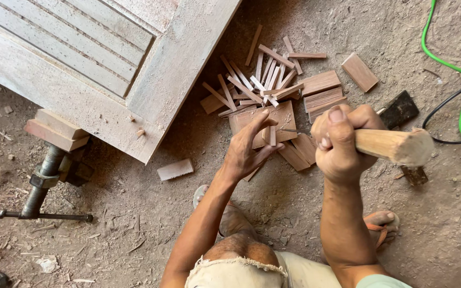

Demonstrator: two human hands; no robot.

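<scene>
My left hand [249, 149] pinches a small upright wood strip [272, 135] standing on a flat wooden block [289, 120] on the dirt floor. My right hand [340, 140] grips the thick wooden handle [393, 145] of a tool, raised above the block; a thin metal blade [294, 131] pokes out toward the strip. A heap of thin cut wood strips [257, 80] lies just beyond the block, with several flat wood offcuts [321, 90] beside it.
A pale louvred wooden door [97, 58] lies at upper left, held by a metal bar clamp [44, 184] with wood pads. A green hose [444, 58] and black cable [449, 106] curl at right. My sandalled feet [382, 224] rest on the sawdust-covered floor.
</scene>
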